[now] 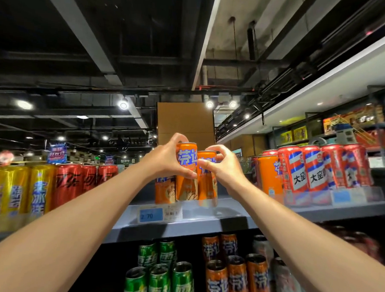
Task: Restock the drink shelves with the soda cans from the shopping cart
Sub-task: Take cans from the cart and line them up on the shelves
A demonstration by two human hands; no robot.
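Left hand [164,160] grips orange can [186,179]; right hand [225,167] grips second can [206,180].

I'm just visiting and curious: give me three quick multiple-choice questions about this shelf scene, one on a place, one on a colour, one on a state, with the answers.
1. Where are the green cans?
A. top shelf
B. lower shelf
C. floor

2. What colour are the two cans being held?
A. orange
B. yellow
C. green

3. What are the hands doing?
A. hanging idle
B. each gripping a can
C. pressing the price tag

Answers:
1 B, they stand beneath the grey shelf.
2 A, the left can and right can are orange.
3 B, the left hand and right hand curl round them.
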